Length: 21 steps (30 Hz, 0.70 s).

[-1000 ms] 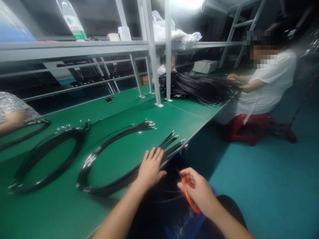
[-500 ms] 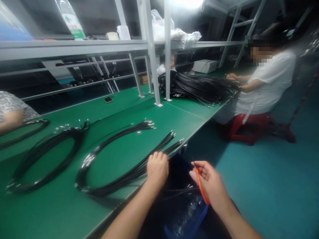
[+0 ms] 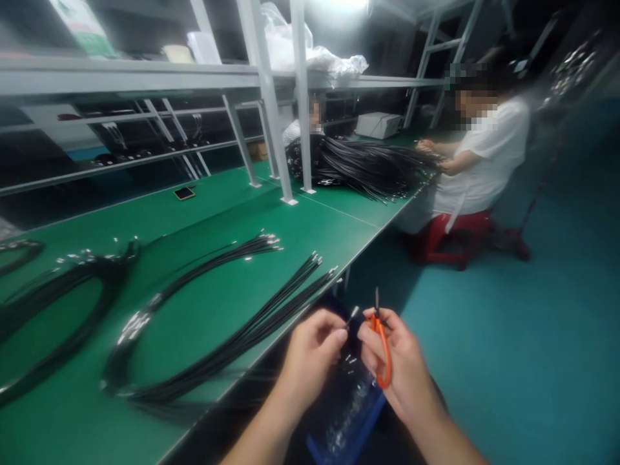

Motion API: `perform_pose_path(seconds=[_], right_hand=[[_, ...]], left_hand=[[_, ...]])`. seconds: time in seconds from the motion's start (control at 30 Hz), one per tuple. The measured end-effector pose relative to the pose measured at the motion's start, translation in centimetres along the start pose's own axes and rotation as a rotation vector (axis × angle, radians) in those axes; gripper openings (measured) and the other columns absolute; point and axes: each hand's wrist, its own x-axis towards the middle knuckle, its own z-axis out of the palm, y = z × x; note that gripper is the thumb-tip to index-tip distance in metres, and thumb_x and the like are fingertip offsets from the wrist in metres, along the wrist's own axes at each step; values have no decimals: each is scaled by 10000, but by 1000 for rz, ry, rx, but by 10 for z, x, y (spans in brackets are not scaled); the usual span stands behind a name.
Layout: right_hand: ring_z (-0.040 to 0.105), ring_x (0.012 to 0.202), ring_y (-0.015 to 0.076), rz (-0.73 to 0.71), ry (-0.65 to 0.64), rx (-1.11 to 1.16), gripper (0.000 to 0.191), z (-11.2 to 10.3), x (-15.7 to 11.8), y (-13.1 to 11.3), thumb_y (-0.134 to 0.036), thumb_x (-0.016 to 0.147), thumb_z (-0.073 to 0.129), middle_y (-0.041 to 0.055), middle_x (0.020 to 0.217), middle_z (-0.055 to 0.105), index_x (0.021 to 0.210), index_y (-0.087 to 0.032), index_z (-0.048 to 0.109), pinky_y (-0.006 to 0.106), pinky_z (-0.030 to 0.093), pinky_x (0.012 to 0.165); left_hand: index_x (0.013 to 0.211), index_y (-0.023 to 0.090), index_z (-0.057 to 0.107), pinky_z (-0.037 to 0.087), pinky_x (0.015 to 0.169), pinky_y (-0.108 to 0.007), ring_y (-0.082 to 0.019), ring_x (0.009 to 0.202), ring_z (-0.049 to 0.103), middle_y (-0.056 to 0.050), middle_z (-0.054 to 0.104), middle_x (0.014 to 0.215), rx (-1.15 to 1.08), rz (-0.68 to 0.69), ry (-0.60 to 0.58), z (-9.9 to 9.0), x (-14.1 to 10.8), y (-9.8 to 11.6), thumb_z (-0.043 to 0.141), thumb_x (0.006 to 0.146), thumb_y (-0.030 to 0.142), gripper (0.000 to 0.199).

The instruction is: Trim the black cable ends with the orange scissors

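Left grip (image 3: 312,345): thumb and finger pinch a thin dark piece, pale tip (image 3: 355,312) pointing toward the right grip. Right grip (image 3: 400,355): curled around an orange-handled tool (image 3: 385,361), dark point upward; tip contact unclear. Black cable bundle (image 3: 242,339) lies left of both grips, on the green desk (image 3: 62,429). Blue container (image 3: 372,416) below them.

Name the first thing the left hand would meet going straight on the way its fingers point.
Beyond the cable end it seems to pinch, the left hand would probably meet the right hand, holding the orange-handled tool; exact depth is unclear.
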Motion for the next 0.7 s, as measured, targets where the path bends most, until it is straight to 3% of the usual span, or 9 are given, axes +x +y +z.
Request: perform_pose_path(seconds=[0.13, 0.3, 0.43, 0.7], right_hand=[[426, 450, 33, -35, 32, 17, 368, 10, 0, -4, -192, 721, 728, -43, 752, 578, 996, -213, 483, 155, 330, 416], [509, 508, 61, -47, 56, -7, 353, 15, 1, -6, -166, 705, 724, -35, 738, 594, 967, -199, 489, 169, 412, 473], [575, 578, 93, -37, 44, 7, 351, 14, -1, -8, -171, 707, 721, -21, 754, 614, 977, -191, 497, 220, 487, 571], [580, 556, 90, -37, 69, -55, 394, 15, -4, -8, -220, 657, 775, -25, 733, 620, 956, -195, 519, 202, 492, 553]], left_hand=[[889, 142, 646, 399, 584, -214, -122, 632, 508, -11, 591, 736, -61, -5, -12, -4, -6, -6, 605, 811, 227, 122], [857, 169, 656, 433, 683, -246, -166, 747, 578, -29, 643, 823, 93, 45, -3, 0, -12, -2, 583, 813, 175, 85], [838, 193, 652, 421, 671, -238, -159, 740, 573, -9, 630, 818, 279, 113, 39, 1, -16, 1, 563, 822, 140, 105], [805, 205, 638, 408, 642, -240, -148, 696, 558, 7, 611, 769, 380, 111, 86, 5, -23, 5, 544, 809, 94, 145]])
